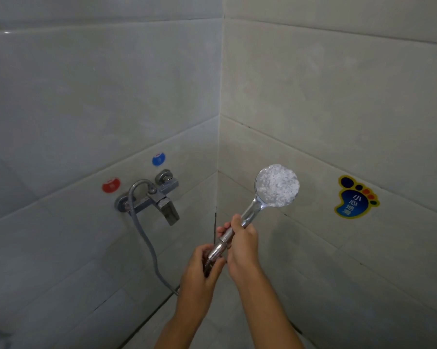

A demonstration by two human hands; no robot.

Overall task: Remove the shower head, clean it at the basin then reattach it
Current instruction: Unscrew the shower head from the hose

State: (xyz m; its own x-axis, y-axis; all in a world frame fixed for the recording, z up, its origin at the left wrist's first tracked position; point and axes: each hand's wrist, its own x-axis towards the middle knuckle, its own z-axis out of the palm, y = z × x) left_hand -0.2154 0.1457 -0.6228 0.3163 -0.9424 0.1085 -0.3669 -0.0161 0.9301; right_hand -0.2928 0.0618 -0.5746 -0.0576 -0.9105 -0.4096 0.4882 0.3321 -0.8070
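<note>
I see both forearms coming up from the bottom edge, converging on the shower head [276, 186] in front of the tiled corner. I take the mixer [159, 197] on the left wall as my landmark.

My right hand [242, 241] sits to the right of the mixer and lower, its forearm angled up and to the left. The hand is closed around the chrome handle, thumb pointing up along it and fingers wrapped behind; I can see fingertips poking out on the handle's left side. The shower head tilts up and to the right from that fist, its round spray face turned toward me, well right of the mixer and at about its height.

My left hand [203, 268] is below and right of the mixer, just beneath the right hand. Its fingers and thumb are pinched around the metal nut [216, 250] at the handle's foot, where the hose [147, 238] joins. The two hands nearly touch.

The hose leaves the mixer's top, arcs over, hangs down under it and sweeps right toward the left hand.

Above the mixer are a red dot [111, 184] and a blue dot [158, 159]. Far right of it, on the other wall, is a foot sticker [354, 197].
</note>
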